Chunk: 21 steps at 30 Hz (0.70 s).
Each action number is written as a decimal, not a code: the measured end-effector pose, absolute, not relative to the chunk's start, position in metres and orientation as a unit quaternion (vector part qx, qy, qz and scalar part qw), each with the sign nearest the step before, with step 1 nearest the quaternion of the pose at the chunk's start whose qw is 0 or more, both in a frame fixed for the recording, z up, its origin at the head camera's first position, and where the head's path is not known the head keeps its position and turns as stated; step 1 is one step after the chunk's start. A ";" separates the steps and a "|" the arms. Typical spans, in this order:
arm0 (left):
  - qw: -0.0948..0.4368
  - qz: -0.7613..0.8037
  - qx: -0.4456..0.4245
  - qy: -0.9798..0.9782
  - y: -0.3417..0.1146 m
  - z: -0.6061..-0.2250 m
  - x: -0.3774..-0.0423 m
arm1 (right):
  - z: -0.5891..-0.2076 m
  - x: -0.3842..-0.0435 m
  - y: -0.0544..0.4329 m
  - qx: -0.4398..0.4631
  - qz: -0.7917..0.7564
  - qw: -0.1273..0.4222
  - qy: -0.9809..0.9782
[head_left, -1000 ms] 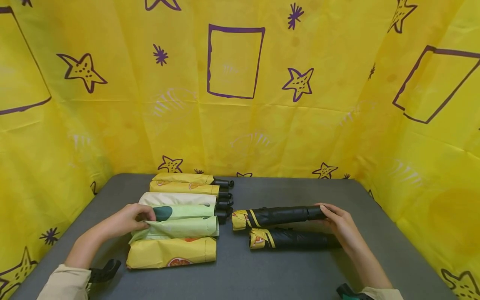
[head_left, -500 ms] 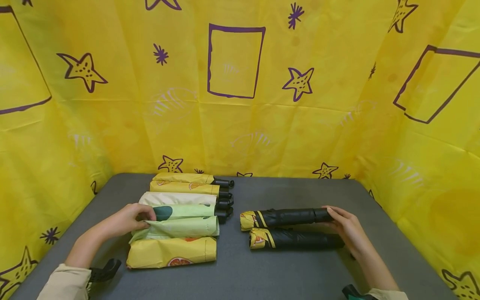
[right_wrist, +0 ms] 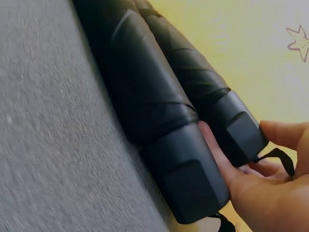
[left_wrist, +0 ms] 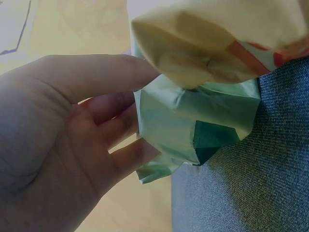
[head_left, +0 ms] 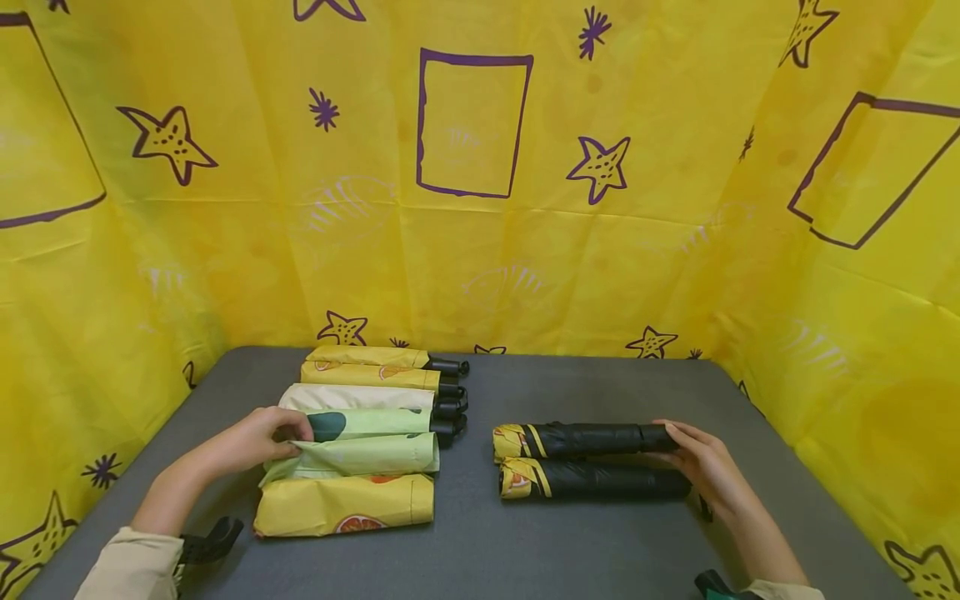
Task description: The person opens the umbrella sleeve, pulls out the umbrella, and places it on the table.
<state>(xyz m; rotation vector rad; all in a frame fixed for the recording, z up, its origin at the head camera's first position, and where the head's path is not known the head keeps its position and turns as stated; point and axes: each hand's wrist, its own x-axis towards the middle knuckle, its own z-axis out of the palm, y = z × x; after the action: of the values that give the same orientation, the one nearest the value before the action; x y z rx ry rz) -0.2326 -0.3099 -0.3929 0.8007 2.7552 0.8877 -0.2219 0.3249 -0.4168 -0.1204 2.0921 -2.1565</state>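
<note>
My left hand (head_left: pixel 251 442) pinches the left end of a light green umbrella sleeve (head_left: pixel 371 457); in the left wrist view the fingers are at the crumpled end of the green sleeve (left_wrist: pixel 166 113). A yellow orange-slice sleeve (head_left: pixel 345 507) lies just in front of it. No handle shows from either sleeve. My right hand (head_left: pixel 712 471) holds a folded black umbrella (head_left: pixel 592 439) with a yellow tip by its handle end. A second black umbrella (head_left: pixel 600 480) lies parallel right in front, close beside it. The right wrist view shows the held handle (right_wrist: pixel 241 130) between thumb and fingers.
Behind the green sleeve lie several sleeved umbrellas in a row, black handles to the right: a green one (head_left: pixel 382 422), a cream one (head_left: pixel 360 397) and yellow ones (head_left: pixel 371 377). The grey table (head_left: pixel 480 558) is enclosed by yellow patterned cloth (head_left: pixel 480 275).
My right hand has drawn the rear umbrella to the right and slightly toward me, bringing it alongside the front one. The left hand and the sleeves have stayed put.
</note>
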 end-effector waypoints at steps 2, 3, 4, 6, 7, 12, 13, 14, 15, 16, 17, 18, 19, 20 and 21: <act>0.070 0.295 0.265 0.915 -0.310 -0.393 -0.233 | -0.418 -0.222 0.326 -0.043 -0.711 0.072 0.698; 0.070 0.295 0.265 0.915 -0.310 -0.393 -0.233 | -0.418 -0.222 0.327 -0.041 -0.708 0.073 0.701; 0.070 0.295 0.265 0.915 -0.309 -0.393 -0.233 | -0.418 -0.222 0.327 -0.038 -0.703 0.074 0.706; 0.069 0.295 0.266 0.915 -0.309 -0.393 -0.233 | -0.418 -0.223 0.328 -0.028 -0.684 0.074 0.725; 0.068 0.295 0.267 0.915 -0.309 -0.393 -0.233 | -0.418 -0.223 0.329 -0.021 -0.669 0.071 0.739; 0.068 0.296 0.269 0.914 -0.309 -0.393 -0.233 | -0.420 -0.223 0.331 0.013 -0.603 0.055 0.796; 0.068 0.296 0.269 0.914 -0.309 -0.393 -0.233 | -0.421 -0.223 0.331 0.019 -0.601 0.051 0.797; 0.068 0.296 0.269 0.914 -0.309 -0.393 -0.233 | -0.422 -0.223 0.331 0.024 -0.599 0.049 0.799; 0.068 0.296 0.269 0.914 -0.309 -0.392 -0.233 | -0.423 -0.223 0.331 0.029 -0.595 0.046 0.802; 0.067 0.296 0.270 0.914 -0.309 -0.392 -0.233 | -0.424 -0.224 0.332 0.031 -0.589 0.047 0.806; 0.067 0.296 0.270 0.914 -0.309 -0.393 -0.233 | -0.425 -0.224 0.332 0.034 -0.583 0.045 0.811; 0.067 0.295 0.270 0.914 -0.309 -0.393 -0.233 | -0.426 -0.224 0.332 0.037 -0.575 0.044 0.816; 0.066 0.295 0.270 0.914 -0.309 -0.393 -0.233 | -0.427 -0.224 0.332 0.041 -0.566 0.041 0.823; 0.067 0.295 0.270 0.914 -0.309 -0.393 -0.233 | -0.428 -0.225 0.331 0.042 -0.553 0.040 0.831; 0.066 0.294 0.269 0.915 -0.309 -0.393 -0.233 | -0.429 -0.225 0.331 0.042 -0.541 0.038 0.839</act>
<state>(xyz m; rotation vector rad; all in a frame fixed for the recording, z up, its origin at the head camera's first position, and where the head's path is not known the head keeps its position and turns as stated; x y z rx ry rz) -0.2331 -0.3094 -0.3932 0.8123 2.7584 0.8876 -0.2248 0.3310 -0.4295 0.1304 2.5748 -1.6604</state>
